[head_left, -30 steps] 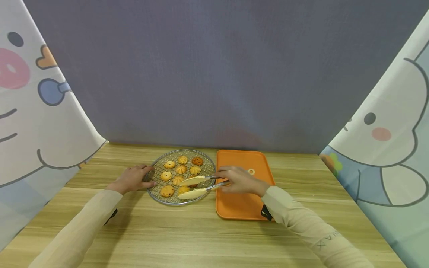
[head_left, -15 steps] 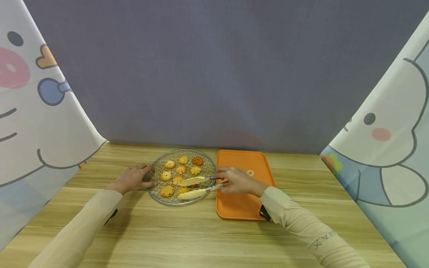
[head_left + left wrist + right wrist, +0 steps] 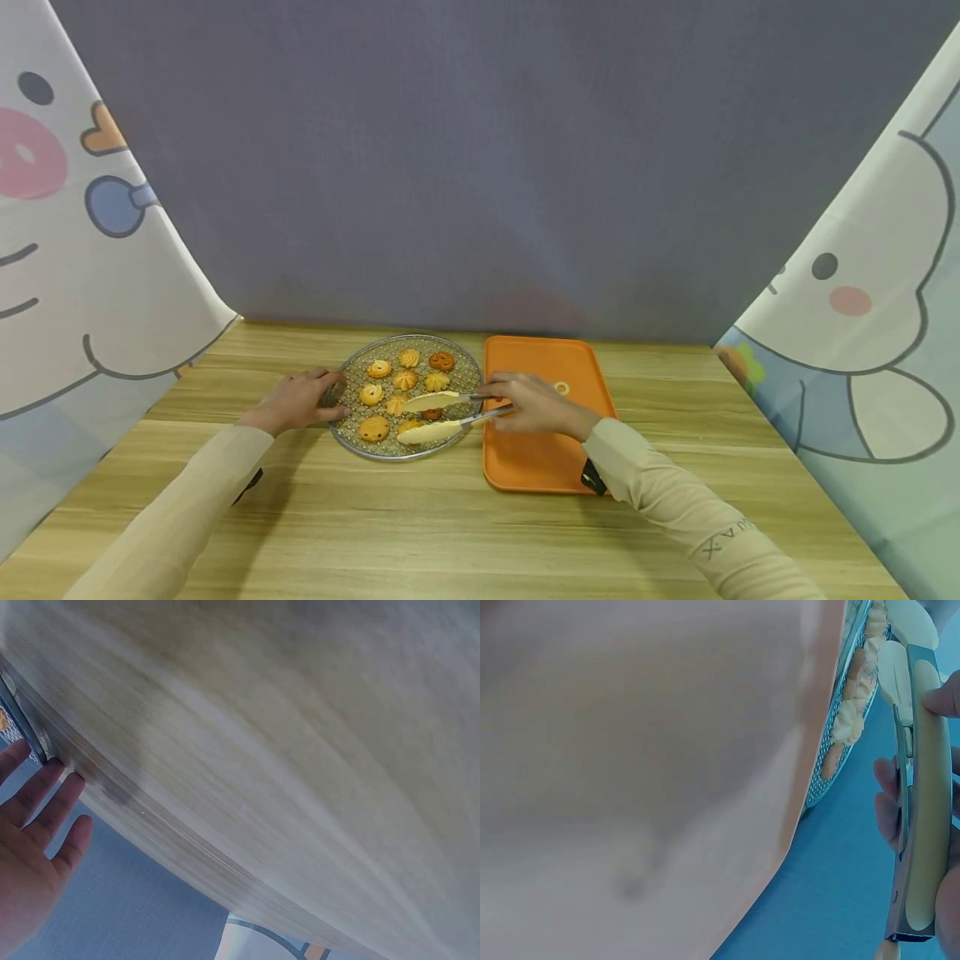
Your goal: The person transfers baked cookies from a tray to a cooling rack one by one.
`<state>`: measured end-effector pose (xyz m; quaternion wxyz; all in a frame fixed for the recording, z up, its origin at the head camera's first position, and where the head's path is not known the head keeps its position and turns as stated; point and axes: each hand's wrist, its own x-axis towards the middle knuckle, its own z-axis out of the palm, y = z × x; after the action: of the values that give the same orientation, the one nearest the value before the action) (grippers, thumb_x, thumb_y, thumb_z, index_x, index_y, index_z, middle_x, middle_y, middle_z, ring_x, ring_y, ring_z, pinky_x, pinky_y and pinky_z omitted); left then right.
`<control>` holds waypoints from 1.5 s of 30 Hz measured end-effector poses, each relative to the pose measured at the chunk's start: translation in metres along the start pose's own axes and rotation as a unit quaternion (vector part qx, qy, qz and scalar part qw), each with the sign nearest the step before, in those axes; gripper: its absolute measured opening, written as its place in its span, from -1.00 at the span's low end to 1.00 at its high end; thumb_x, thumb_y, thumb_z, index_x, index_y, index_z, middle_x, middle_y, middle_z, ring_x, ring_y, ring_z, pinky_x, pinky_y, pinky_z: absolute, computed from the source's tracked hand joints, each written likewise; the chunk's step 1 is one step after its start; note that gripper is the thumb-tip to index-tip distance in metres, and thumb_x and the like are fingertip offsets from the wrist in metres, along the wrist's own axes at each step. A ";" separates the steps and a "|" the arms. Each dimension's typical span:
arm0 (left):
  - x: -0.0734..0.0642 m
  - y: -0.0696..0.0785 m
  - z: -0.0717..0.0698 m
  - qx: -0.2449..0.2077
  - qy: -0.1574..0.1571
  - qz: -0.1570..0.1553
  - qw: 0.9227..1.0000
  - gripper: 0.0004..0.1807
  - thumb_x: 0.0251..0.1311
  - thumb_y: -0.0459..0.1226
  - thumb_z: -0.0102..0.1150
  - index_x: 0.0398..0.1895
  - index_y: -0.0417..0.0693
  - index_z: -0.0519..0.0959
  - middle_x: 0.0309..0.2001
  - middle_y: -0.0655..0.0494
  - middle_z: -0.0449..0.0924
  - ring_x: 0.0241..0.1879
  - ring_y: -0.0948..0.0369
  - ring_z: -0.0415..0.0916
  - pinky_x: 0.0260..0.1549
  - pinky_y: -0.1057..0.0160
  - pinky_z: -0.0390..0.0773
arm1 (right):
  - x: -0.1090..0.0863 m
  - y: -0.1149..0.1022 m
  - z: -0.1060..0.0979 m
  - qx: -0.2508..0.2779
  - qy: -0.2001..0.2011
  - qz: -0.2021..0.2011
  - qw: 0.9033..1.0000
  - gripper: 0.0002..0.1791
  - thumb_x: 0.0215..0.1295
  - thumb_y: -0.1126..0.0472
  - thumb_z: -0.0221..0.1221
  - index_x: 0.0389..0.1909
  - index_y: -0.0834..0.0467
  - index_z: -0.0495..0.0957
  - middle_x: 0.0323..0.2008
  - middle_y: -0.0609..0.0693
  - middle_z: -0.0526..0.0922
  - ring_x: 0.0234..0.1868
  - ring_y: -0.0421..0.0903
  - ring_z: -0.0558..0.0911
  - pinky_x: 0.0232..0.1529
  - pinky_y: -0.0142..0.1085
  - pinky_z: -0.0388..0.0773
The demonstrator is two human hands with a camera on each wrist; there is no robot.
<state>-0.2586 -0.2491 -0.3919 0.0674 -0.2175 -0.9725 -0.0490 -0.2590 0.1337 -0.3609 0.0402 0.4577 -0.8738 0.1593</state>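
My left hand (image 3: pixel 300 400) rests at the left edge of a round metal tray (image 3: pixel 347 439), thumb and fingers spread at its rim. In the left wrist view the left hand's fingers (image 3: pixel 52 806) are nearly straight. Several cookies, among them a round one (image 3: pixel 374 428) with dark specks and a brown pretzel-shaped one (image 3: pixel 442 361), lie on the tray's bumpy surface. My right hand (image 3: pixel 536 404) grips metal tongs (image 3: pixel 431 432) with cream tips. Those tips are apart, over the cookies at the tray's lower right, and partly cover some. The right wrist view shows a thumb on the tongs' cream handle (image 3: pixel 928 802).
Right of the round tray, an orange rectangular tray (image 3: pixel 525 467) lies partly under my right hand and forearm. A small pale ring (image 3: pixel 562 387) shows on it. The wooden table (image 3: pixel 375 533) meets a grey backdrop (image 3: pixel 465 208) behind, with cartoon-printed cloth at both sides.
The upper tip of the tongs has shifted very slightly right, so a brown cookie beneath shows more. Both hands are otherwise almost still.
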 end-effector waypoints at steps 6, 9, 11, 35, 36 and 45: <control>0.001 0.000 0.000 -0.002 -0.002 -0.002 1.000 -0.34 -0.01 0.10 0.22 0.06 -0.15 0.45 0.01 -0.30 0.48 -0.11 -0.27 0.48 -0.15 -0.32 0.43 | -0.005 0.004 -0.004 0.010 0.007 0.006 1.000 -0.53 0.02 0.22 0.20 0.03 0.20 0.52 -0.13 0.01 0.58 -0.28 -0.12 0.60 -0.37 -0.47 0.53; 0.000 0.000 0.000 -0.002 -0.001 -0.001 1.000 -0.35 -0.01 0.10 0.22 0.05 -0.14 0.45 0.00 -0.29 0.48 -0.11 -0.26 0.49 -0.16 -0.31 0.44 | -0.008 0.007 -0.007 0.012 0.012 0.012 1.000 -0.51 0.00 0.24 0.19 0.05 0.19 0.51 -0.11 0.00 0.57 -0.31 -0.14 0.59 -0.40 -0.49 0.50; 0.000 -0.001 0.001 -0.001 0.001 0.000 1.000 -0.35 -0.01 0.10 0.22 0.05 -0.14 0.45 0.00 -0.28 0.49 -0.12 -0.25 0.49 -0.18 -0.29 0.45 | -0.011 0.010 -0.008 0.010 0.018 0.016 1.000 -0.51 0.01 0.24 0.18 0.06 0.18 0.50 -0.09 -0.02 0.56 -0.36 -0.17 0.57 -0.44 -0.50 0.46; 0.001 -0.002 0.003 0.005 -0.001 -0.001 1.000 -0.34 -0.01 0.12 0.22 0.06 -0.14 0.45 0.01 -0.29 0.48 -0.10 -0.26 0.48 -0.16 -0.30 0.45 | -0.077 0.070 -0.025 -0.002 0.117 0.096 0.988 -0.50 -0.03 0.28 0.30 0.02 0.26 0.52 -0.14 0.06 0.59 -0.33 -0.05 0.57 -0.42 -0.36 0.45; 0.001 -0.002 0.003 0.005 0.000 0.000 1.000 -0.34 -0.02 0.12 0.22 0.05 -0.14 0.45 0.00 -0.30 0.48 -0.10 -0.26 0.48 -0.17 -0.30 0.45 | -0.080 0.073 -0.025 -0.003 0.121 0.099 0.988 -0.50 -0.03 0.29 0.31 0.02 0.27 0.52 -0.14 0.06 0.58 -0.37 -0.08 0.54 -0.45 -0.38 0.42; 0.002 -0.005 0.006 0.002 0.000 0.001 1.000 -0.33 0.00 0.11 0.21 0.06 -0.15 0.44 0.01 -0.32 0.47 -0.09 -0.28 0.47 -0.13 -0.32 0.41 | -0.111 0.094 -0.037 0.022 0.130 0.172 0.976 -0.49 0.01 0.30 0.27 0.05 0.33 0.47 -0.08 0.18 0.52 -0.58 -0.28 0.32 -0.65 -0.44 0.34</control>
<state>-0.2629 -0.2519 -0.3976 0.0682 -0.2179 -0.9724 -0.0473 -0.2740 0.2829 -0.3729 0.1159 0.2770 -0.9229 0.2413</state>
